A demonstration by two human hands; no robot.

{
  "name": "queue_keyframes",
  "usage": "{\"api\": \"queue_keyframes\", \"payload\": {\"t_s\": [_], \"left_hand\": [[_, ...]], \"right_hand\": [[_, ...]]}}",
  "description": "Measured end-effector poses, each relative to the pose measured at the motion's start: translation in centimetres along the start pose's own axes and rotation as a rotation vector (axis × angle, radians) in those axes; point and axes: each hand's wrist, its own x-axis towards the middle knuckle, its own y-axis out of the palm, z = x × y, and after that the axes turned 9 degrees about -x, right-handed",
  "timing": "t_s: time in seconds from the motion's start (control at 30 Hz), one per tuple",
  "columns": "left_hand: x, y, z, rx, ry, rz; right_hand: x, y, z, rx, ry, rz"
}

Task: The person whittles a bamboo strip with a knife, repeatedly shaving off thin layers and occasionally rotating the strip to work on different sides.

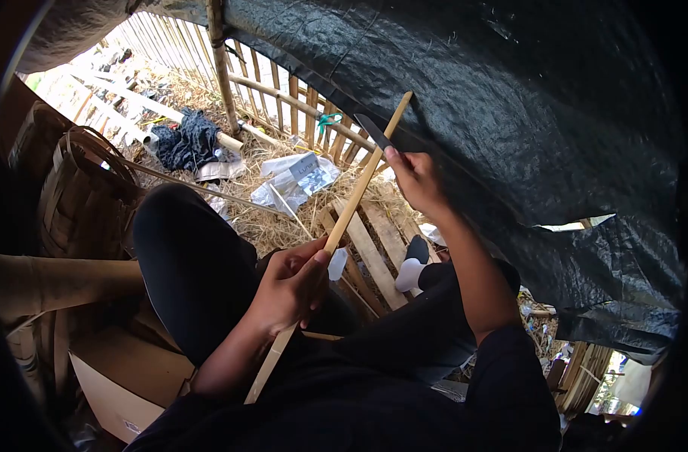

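A long, pale bamboo strip (pixel 355 199) runs slantwise from my lap up toward the dark tarp. My left hand (pixel 290 288) is wrapped round it below its middle, thumb lying along the top. Higher up, my right hand (pixel 419 183) grips a knife (pixel 371 130), whose handle is hidden in the fingers. The dark blade crosses the strip near its upper end, overlapping it in this view. The strip's lower end rests over my dark clothing.
A black tarp (pixel 464 113) hangs close on the right. Bamboo fencing (pixel 287 98) stands ahead. Wooden slats (pixel 382 233), straw and plastic wrapping (pixel 272 181) lie on the ground. On the left are a woven basket (pixel 88 196), a thick bamboo pole (pixel 80 285) and a cardboard box (pixel 107 395).
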Motion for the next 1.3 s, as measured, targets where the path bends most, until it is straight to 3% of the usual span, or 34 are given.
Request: {"api": "queue_keyframes", "payload": {"t_s": [0.17,0.23,0.3,0.4,0.5,0.63,0.77,0.9,1.03,1.1,1.3], "left_hand": [[0.0,-0.3,0.2,0.016,-0.021,0.013],[0.2,-0.4,0.1,0.009,-0.02,0.004],[0.1,-0.4,0.3,0.005,-0.025,-0.005],[0.0,-0.4,0.5,-0.009,-0.001,0.025],[-0.1,-0.3,0.1,0.048,0.001,0.075],[0.2,-0.3,-0.1,0.048,-0.01,0.015],[0.1,-0.2,0.0,0.028,0.001,0.015],[0.5,-0.4,-0.2,0.003,-0.007,0.021],[0.2,-0.4,0.0,-0.055,0.0,0.012],[0.2,-0.4,0.0,-0.051,0.004,0.003],[0.3,-0.5,0.1,-0.045,0.02,0.02]], "right_hand": [[-0.6,0.5,-0.4,0.129,-0.005,0.04],[-1.7,1.6,0.2,0.214,-0.082,0.206],[-2.2,1.9,0.7,0.198,-0.145,0.112],[-0.3,-0.1,0.3,0.108,-0.013,0.01],[-0.4,-0.2,0.3,0.041,-0.014,-0.055],[-2.1,1.1,0.9,0.131,-0.108,0.117],[-0.7,0.0,0.3,0.081,-0.013,0.039],[-2.6,2.5,1.2,0.182,-0.134,0.075],[-0.2,1.1,0.7,0.205,-0.032,0.014],[-2.6,1.7,2.2,0.201,-0.087,0.143],[-0.7,0.7,0.4,0.169,-0.016,0.101]]}}
